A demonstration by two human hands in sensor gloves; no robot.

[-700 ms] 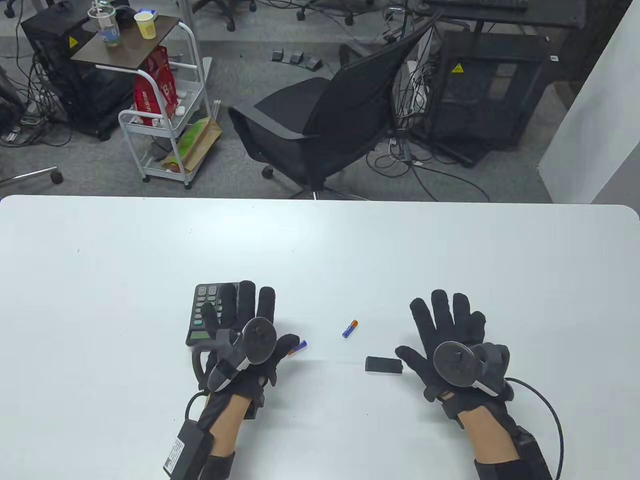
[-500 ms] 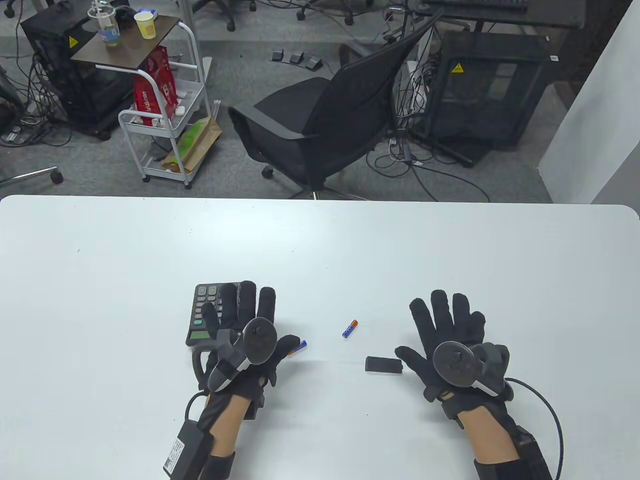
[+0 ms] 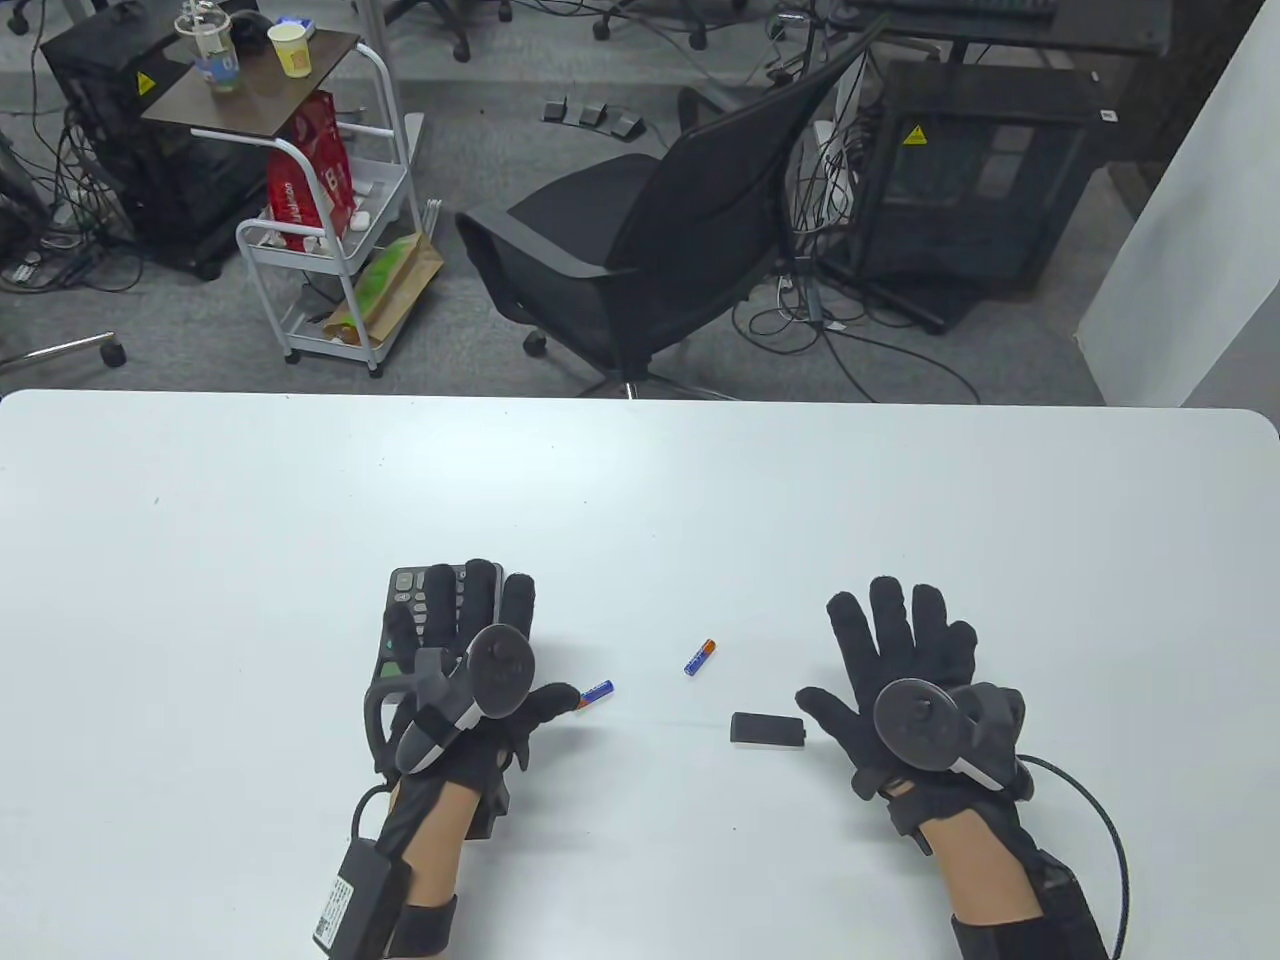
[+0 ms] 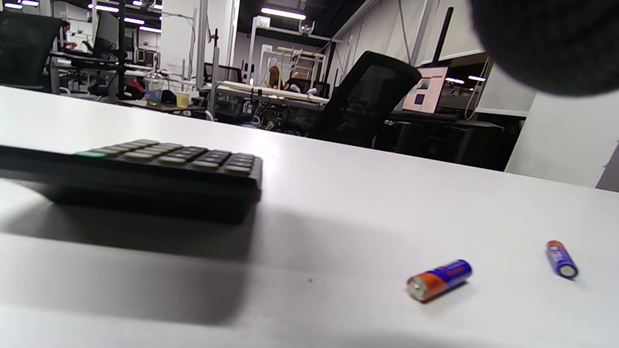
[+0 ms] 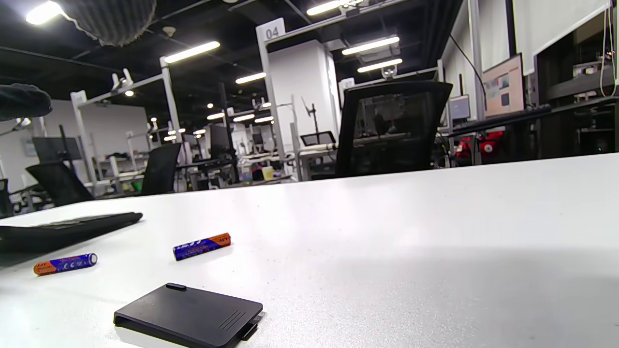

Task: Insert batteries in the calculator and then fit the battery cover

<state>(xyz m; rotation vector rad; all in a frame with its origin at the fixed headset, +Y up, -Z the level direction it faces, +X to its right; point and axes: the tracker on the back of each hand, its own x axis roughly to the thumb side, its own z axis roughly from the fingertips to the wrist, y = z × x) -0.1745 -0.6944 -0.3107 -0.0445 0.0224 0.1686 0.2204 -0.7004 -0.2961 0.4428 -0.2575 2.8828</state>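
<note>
Quick count of what's on the white surface (image 3: 640, 480): one black calculator (image 3: 405, 585), keys facing up. Two AAA batteries, both blue with an orange end: one battery (image 3: 597, 691) nearer the calculator, the other battery (image 3: 700, 657) a bit further out. One black battery cover (image 3: 767, 729), lying flat. Two gloved hands, the left hand (image 3: 470, 680) and the right hand (image 3: 900, 680), with one tracker on the back of each. Past the surface there's one black office chair (image 3: 660, 230) and one white cart (image 3: 330, 230), which carries two cups on top.
</note>
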